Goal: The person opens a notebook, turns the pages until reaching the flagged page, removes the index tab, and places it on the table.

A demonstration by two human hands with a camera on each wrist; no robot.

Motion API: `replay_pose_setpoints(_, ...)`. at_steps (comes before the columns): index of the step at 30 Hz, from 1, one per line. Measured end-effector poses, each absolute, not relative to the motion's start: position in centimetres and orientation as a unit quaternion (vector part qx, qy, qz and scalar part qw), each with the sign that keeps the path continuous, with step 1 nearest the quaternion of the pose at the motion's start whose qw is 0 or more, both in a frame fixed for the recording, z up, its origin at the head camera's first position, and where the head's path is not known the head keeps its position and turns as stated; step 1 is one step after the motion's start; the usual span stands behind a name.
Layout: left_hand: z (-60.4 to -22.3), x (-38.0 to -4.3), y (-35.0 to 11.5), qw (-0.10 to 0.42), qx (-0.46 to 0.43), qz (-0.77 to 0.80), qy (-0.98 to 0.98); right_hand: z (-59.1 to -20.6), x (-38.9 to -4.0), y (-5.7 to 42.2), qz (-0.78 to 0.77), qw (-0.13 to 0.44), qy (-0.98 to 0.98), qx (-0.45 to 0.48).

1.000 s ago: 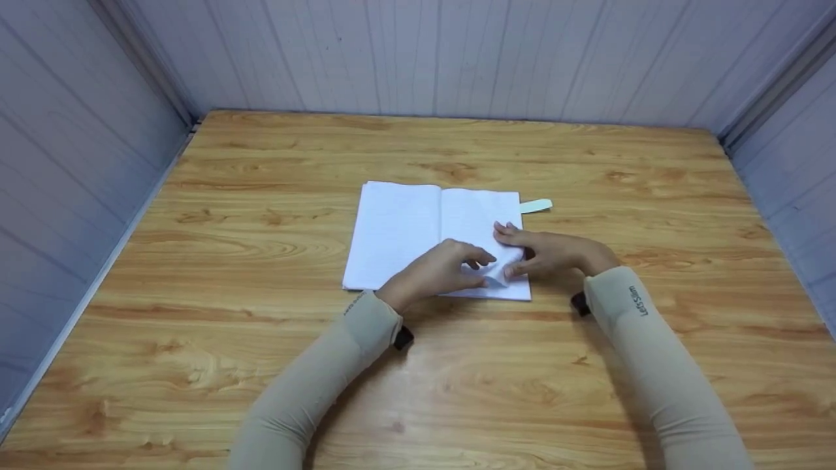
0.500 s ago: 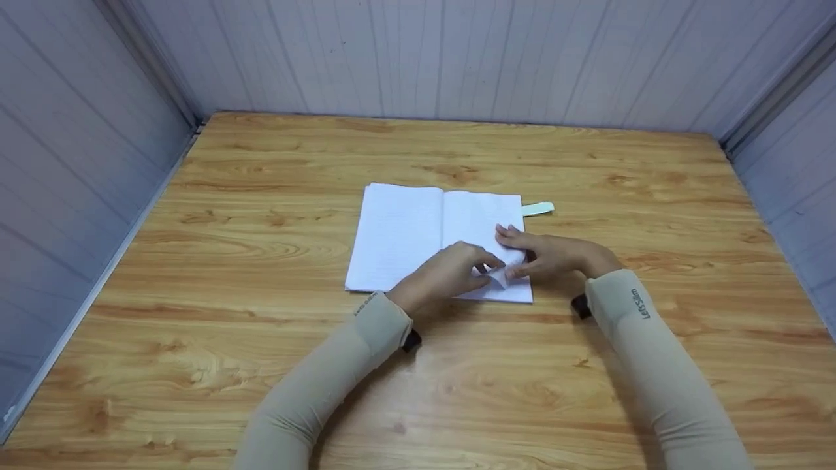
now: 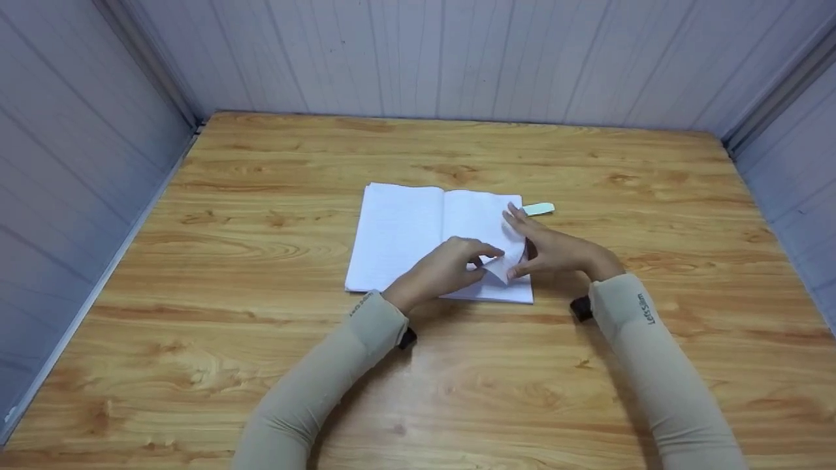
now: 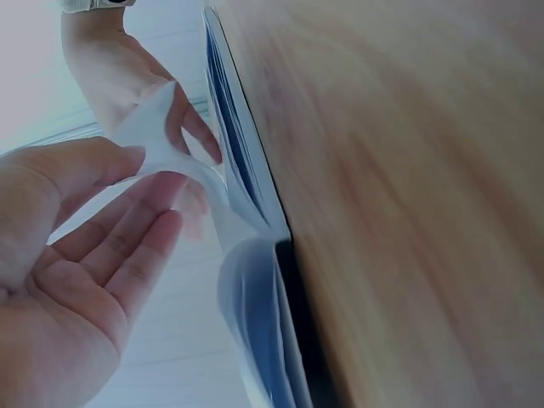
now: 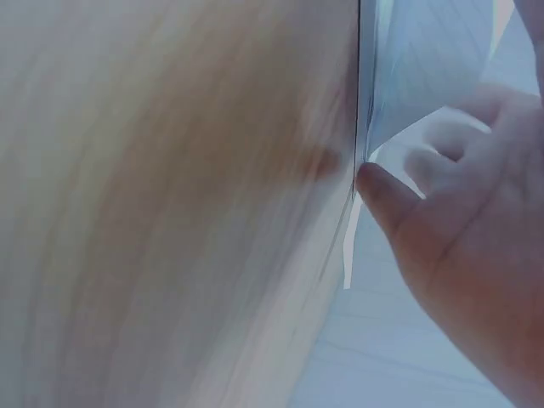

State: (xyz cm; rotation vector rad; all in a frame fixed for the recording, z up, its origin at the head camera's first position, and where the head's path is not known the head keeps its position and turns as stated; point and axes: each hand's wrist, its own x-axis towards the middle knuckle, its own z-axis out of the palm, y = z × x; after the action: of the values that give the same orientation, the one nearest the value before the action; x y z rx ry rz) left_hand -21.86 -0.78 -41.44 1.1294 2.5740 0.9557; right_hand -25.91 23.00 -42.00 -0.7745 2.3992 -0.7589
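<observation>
An open notebook point(image 3: 401, 235) with white ruled pages lies on the wooden table. My left hand point(image 3: 444, 271) pinches the lower part of a right-side page point(image 3: 500, 269) between thumb and fingers, and the page curls up from the stack. The left wrist view shows its raised corner point(image 4: 153, 127) past the thumb. My right hand point(image 3: 554, 249) is spread at the notebook's right edge, its thumb beside the lifted page and its fingers reaching over the upper part. In the right wrist view, a fingertip point(image 5: 367, 174) is right at the notebook's edge.
A pale green strip point(image 3: 539, 209) sticks out of the notebook's right side, near the right fingers. The wooden table point(image 3: 261, 196) spreads around the notebook. Panelled walls point(image 3: 405, 59) stand behind it and at both sides.
My right fingers have slid up the page's edge towards the green strip and spread wider from the thumb. My left hand has shifted slightly left and up, with the page corner raised more.
</observation>
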Motion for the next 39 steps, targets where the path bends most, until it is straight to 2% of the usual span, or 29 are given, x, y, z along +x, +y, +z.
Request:
replay_pose_setpoints(13, -41.1, -21.6, -1.9, 0.066, 0.351, 0.41, 0.839, -41.5, -25.8, 23.9, -0.355, 0.211, 0.884, -0.219)
replay_pose_setpoints(19, -40.8, -21.7, -2.8, 0.032, 0.314, 0.462, 0.829, -41.6, -25.9, 24.1, -0.361, 0.201, 0.889, -0.197)
replay_pose_setpoints(29, -40.1, -22.0, -4.8, -0.037, 0.262, 0.505, 0.822, -41.8, -26.1, 24.2, -0.332, 0.208, 0.89, -0.234)
replay_pose_setpoints(39, -39.1, -22.4, -7.0, -0.035, 0.216, 0.578, 0.786, -42.1, -25.8, 24.0, -0.341, 0.214, 0.879, -0.255)
